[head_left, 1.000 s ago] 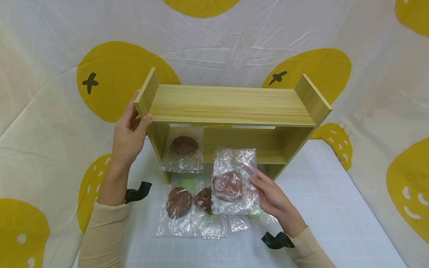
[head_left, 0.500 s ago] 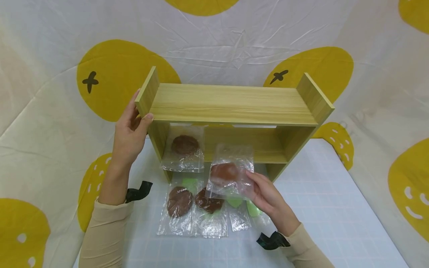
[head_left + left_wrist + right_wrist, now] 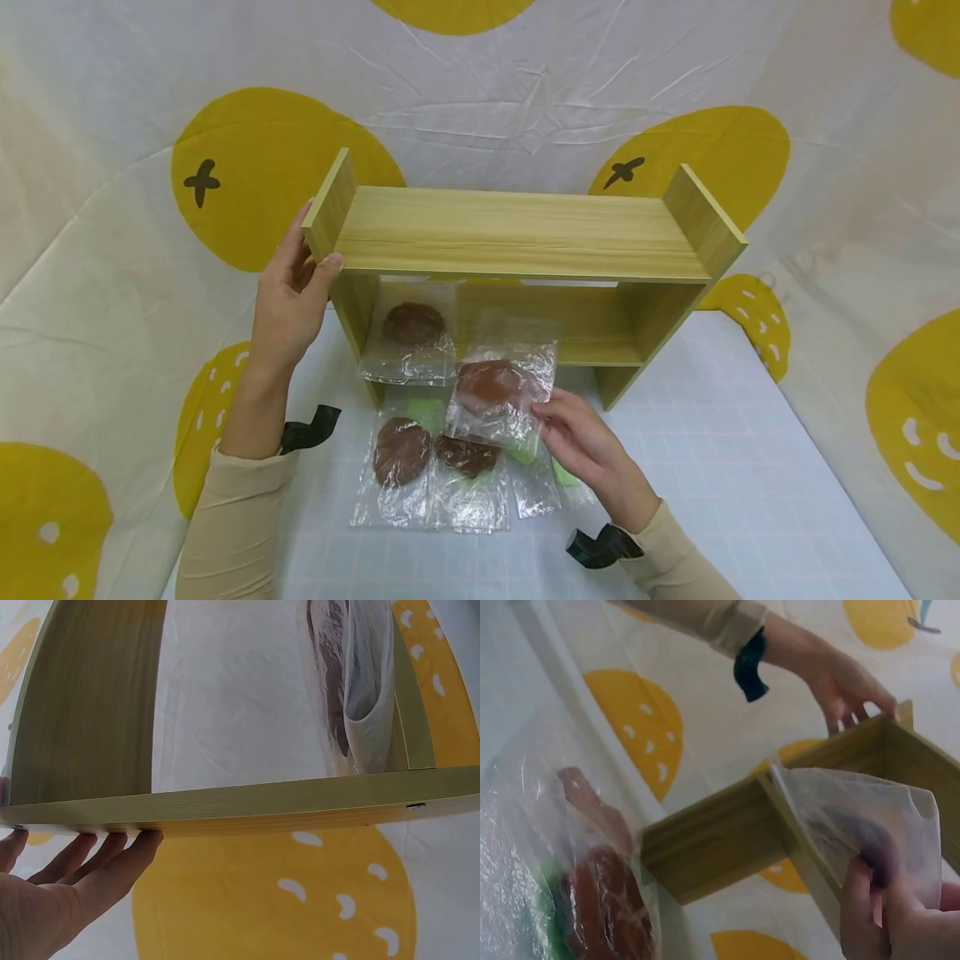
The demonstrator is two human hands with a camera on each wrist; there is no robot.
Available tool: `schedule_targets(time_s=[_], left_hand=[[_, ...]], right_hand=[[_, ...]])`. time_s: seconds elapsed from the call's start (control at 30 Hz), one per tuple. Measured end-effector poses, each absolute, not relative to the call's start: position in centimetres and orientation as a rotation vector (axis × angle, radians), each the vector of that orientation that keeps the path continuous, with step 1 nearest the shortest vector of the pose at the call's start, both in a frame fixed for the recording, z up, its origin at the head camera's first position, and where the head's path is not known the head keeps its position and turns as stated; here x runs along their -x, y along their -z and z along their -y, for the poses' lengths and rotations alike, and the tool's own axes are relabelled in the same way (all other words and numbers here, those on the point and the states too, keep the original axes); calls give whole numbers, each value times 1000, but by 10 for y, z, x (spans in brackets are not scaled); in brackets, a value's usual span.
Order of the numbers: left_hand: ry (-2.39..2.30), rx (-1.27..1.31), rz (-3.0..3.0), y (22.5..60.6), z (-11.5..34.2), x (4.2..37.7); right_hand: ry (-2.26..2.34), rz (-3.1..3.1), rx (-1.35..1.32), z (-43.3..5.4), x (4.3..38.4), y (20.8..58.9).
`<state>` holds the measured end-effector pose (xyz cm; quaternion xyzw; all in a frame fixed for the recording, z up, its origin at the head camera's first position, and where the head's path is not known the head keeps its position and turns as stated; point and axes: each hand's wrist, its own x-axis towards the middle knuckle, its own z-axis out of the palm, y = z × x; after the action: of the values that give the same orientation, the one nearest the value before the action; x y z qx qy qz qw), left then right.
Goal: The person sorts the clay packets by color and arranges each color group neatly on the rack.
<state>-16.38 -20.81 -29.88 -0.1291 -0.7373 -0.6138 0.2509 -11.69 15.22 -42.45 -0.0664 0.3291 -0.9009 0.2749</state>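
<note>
A light wooden shelf (image 3: pixel 525 237) stands on the table. My left hand (image 3: pixel 288 300) grips the top of its left side panel, thumb at the front edge; in the left wrist view the fingers (image 3: pixel 112 877) lie along the panel's outer face. My right hand (image 3: pixel 588 446) pinches the right edge of a clear plastic bag (image 3: pixel 498 396) holding a reddish-brown, roundish flat piece. This bag hangs in front of the middle board, overlapping its front edge in the head view. Another clear bag (image 3: pixel 412 329) with a dark brown round piece lies at the left end of that board.
Several clear bags lie on the table before the shelf, among them a bag (image 3: pixel 401 454) with a brown disc and a bag (image 3: pixel 468 458) with a dark brown piece. Green pieces (image 3: pixel 425 412) show among them. A patterned cloth (image 3: pixel 487 100) hangs behind the shelf.
My right hand has moved left with the bag, which has tilted and drawn toward the bag on the board. Green pieces on the table have come into view. My left hand stays put.
</note>
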Motion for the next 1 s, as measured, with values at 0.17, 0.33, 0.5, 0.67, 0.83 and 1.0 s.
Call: schedule_targets(time_s=[0.17, 0.33, 0.5, 0.67, 0.83, 1.0], left_hand=[[1680, 353, 2000, 299, 208, 164], [1692, 343, 2000, 298, 208, 163], [1700, 345, 1997, 298, 208, 162], [1714, 345, 1993, 299, 208, 162], [1716, 345, 1991, 299, 208, 163], [1695, 343, 2003, 299, 208, 163]], right_hand=[[2481, -803, 28, -148, 116, 423], [2476, -848, -42, -144, 117, 422], [2423, -840, -80, -140, 117, 423], [2414, -861, -133, -137, 115, 422], [2427, -848, -173, -136, 112, 420], [2420, -808, -190, -135, 111, 419]])
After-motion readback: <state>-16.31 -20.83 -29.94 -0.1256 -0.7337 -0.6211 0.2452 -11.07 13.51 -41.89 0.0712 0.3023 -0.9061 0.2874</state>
